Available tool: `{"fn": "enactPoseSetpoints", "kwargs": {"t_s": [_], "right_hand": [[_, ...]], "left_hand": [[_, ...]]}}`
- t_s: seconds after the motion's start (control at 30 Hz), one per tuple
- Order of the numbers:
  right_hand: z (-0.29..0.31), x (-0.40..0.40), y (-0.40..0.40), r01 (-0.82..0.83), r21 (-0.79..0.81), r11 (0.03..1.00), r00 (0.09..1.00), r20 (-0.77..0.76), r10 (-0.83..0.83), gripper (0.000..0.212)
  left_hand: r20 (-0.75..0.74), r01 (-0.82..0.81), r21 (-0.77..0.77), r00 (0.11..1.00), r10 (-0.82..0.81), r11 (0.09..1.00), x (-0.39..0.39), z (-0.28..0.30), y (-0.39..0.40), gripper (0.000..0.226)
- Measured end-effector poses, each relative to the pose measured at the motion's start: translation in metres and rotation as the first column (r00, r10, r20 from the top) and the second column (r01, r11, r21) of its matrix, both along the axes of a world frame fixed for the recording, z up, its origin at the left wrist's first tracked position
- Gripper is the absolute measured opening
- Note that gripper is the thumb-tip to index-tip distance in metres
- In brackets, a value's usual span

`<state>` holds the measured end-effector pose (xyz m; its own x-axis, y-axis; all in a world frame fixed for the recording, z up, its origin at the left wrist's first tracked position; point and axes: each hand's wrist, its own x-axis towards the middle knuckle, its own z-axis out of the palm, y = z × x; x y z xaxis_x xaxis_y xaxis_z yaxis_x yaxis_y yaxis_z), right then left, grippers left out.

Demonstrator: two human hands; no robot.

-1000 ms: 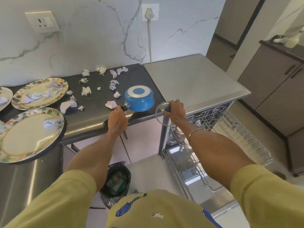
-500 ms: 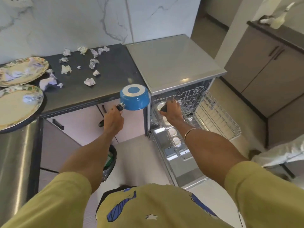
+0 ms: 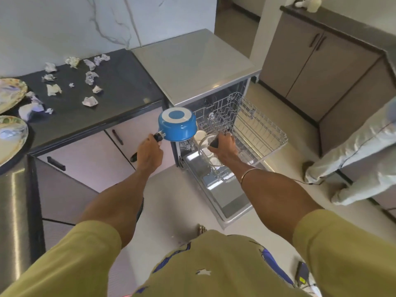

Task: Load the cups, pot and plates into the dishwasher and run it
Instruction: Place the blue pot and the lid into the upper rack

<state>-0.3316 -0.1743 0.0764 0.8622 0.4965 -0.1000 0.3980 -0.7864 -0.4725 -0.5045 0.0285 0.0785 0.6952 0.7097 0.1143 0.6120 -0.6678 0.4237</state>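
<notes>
Two hands busy: left hand [image 3: 149, 154] grips blue pot [image 3: 177, 126] handle, pot inverted beside dishwasher [image 3: 194, 67]; right hand [image 3: 225, 145] grips glass lid [image 3: 206, 150] knob over rack [image 3: 260, 130]. Seat lid upright between tines.

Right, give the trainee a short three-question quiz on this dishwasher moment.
1. True or false: the blue pot is held bottom up.
2. Which hand grips the glass lid by its black knob? A left hand B right hand
3. Fill in: the plates lie on the ____.

Key: 1 true; 2 B; 3 counter.
</notes>
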Motion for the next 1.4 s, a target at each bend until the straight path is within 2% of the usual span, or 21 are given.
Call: {"fn": "enactPoseSetpoints", "kwargs": {"t_s": [0.13,0.43,0.97,1.17,1.4], "right_hand": [[-0.004,-0.012,-0.037,0.029,0.001,1.000,1.000,-0.003,-0.029,0.044],[-0.017,-0.001,-0.118,0.110,-0.016,0.994,0.994,-0.021,-0.110,0.051],[-0.014,0.117,-0.268,0.103,-0.033,0.994,0.994,-0.019,-0.104,0.048],[-0.006,0.160,-0.300,0.113,-0.034,0.993,0.994,-0.010,-0.113,0.049],[-0.011,0.201,-0.295,0.090,-0.020,0.996,0.995,-0.049,-0.091,0.051]], "left_hand": [[-0.038,0.033,0.025,0.999,-0.032,0.999,-0.002,-0.005,-0.025,0.019],[-0.090,0.042,-0.020,0.995,-0.044,0.999,0.015,-0.015,-0.096,0.021],[-0.072,-0.124,-0.140,0.991,0.115,0.982,0.140,-0.037,-0.240,0.030],[-0.042,-0.184,-0.182,0.983,0.179,0.966,0.178,-0.027,-0.278,0.036],[-0.097,-0.240,-0.162,0.969,0.227,0.957,0.223,-0.034,-0.275,0.035]]}}
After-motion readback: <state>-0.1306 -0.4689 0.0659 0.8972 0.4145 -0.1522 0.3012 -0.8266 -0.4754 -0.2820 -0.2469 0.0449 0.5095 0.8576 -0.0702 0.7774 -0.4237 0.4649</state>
